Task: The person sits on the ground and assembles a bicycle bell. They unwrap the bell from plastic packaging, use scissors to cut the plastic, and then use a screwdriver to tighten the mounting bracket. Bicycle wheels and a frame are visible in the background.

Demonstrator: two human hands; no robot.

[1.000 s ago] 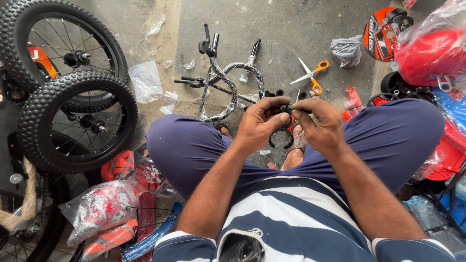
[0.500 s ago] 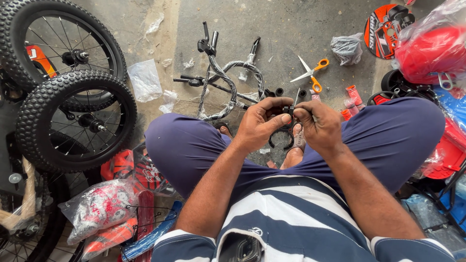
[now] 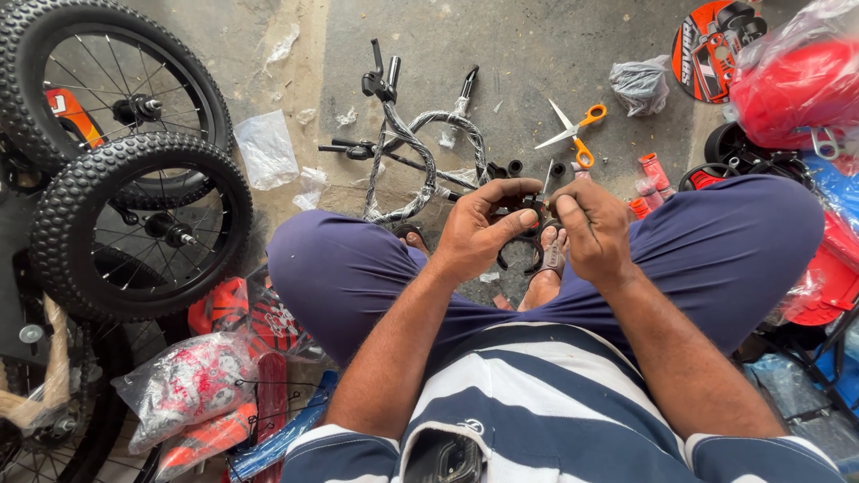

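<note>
Left hand (image 3: 479, 234) and right hand (image 3: 589, 228) clenched together on small black brake caliper (image 3: 530, 240), curved arms hanging down below fingertips, long axis roughly vertical, right hand nearer its top; scissors (image 3: 577, 134) well beyond grip.

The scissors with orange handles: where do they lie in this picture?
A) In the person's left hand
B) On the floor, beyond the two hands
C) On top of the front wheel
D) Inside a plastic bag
B. The scissors lie open on the bare concrete floor, beyond both the left hand and the right hand, and neither hand touches them.
</note>
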